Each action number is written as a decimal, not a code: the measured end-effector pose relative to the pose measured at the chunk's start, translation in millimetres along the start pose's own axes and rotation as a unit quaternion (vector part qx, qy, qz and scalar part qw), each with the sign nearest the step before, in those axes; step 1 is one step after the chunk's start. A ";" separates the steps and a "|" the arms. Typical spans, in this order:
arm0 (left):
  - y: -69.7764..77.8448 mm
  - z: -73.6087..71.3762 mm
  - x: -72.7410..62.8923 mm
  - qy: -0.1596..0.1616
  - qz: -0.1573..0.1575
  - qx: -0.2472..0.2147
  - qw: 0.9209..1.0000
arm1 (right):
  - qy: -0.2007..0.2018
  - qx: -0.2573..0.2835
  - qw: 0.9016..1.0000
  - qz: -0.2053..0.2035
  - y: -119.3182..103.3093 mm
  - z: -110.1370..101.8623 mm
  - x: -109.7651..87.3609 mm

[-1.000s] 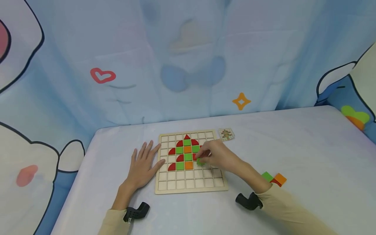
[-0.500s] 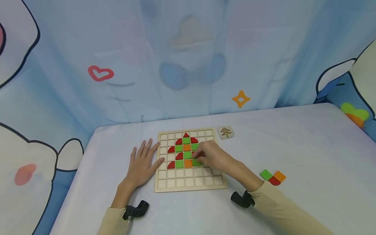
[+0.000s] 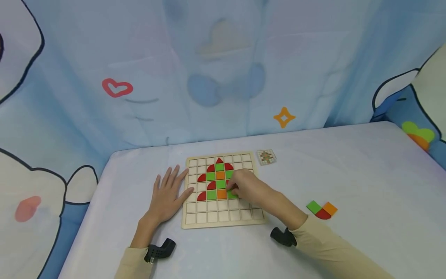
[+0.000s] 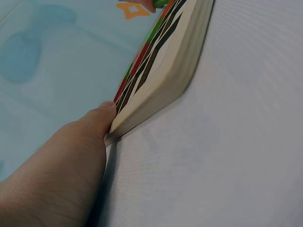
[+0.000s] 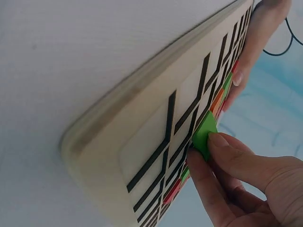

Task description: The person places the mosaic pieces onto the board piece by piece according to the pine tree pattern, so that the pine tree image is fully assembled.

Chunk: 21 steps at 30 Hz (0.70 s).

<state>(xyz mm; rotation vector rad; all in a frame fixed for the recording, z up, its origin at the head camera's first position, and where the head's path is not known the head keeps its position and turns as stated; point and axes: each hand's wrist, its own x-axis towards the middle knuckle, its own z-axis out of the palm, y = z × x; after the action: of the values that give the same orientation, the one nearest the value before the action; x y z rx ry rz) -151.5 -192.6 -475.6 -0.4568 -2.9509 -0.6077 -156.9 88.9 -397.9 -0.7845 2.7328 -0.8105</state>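
A wooden grid board (image 3: 224, 216) lies on the table, with red, green and orange tiles set in its cells in a tree-like shape. My right hand (image 3: 249, 188) is over the board's right half. Its thumb and finger pinch a green square tile (image 5: 204, 132), which stands tilted against the grid in the right wrist view, beside an orange tile (image 3: 221, 194). My left hand (image 3: 165, 199) lies with fingers spread at the board's left side, the thumb (image 4: 102, 116) touching its edge. The right hand hides some cells and tiles behind it.
Right of the board lie a loose green square tile (image 3: 314, 207), an orange square tile (image 3: 330, 208) and a red rounded tile (image 3: 323, 214). A small pattern card (image 3: 266, 157) sits beyond the board's far right corner. A printed curtain (image 3: 223, 69) hangs behind the table.
My right hand has moved a little left, bringing the green tile up beside the orange one. The left hand stays at the board's edge. The head view has shifted slightly.
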 end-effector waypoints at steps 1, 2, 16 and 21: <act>0.0 -0.1 -0.1 0.001 0.000 0.001 1.000 | -0.002 -0.008 1.000 0.005 -1.8 0.4 -0.1; 0.2 -0.3 -0.4 0.002 0.001 0.001 1.000 | -0.004 -0.015 1.000 0.009 -3.4 0.7 -0.4; 2.8 -2.2 -0.4 -0.001 0.002 -0.007 1.000 | 0.034 -0.054 0.998 -0.008 -3.5 7.6 -5.4; 2.2 -1.4 -1.1 0.004 0.003 -0.002 1.000 | 0.013 -0.024 1.000 -0.008 -0.8 5.1 -12.2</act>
<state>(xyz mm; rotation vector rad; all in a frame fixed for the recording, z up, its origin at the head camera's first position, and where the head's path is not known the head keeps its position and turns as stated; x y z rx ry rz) -149.7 -191.5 -473.8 -0.4613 -2.9405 -0.6142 -144.7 92.5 -401.4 -0.8129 2.7817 -0.7663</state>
